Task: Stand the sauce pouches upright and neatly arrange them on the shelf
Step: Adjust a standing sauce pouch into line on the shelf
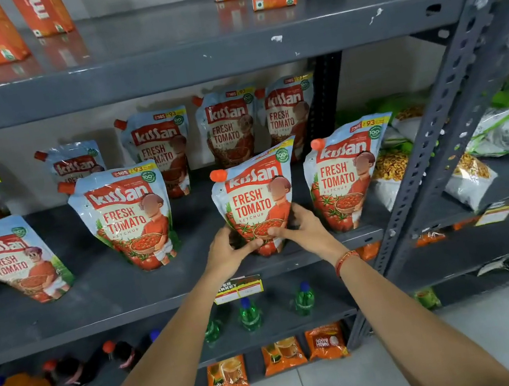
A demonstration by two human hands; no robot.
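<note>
Pouch (256,199) gripped both hands, neighbour pouch (343,173) beside

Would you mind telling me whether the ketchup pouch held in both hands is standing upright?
Upright, slightly tilted: the red-capped ketchup pouch has its base on the grey metal shelf, spout uppermost, with left hand and right hand gripping its bottom.

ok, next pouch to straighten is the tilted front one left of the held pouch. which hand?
Left. The left hand is on the held pouch's near side to the tilted pouch; the right hand would have to cross over.
</note>
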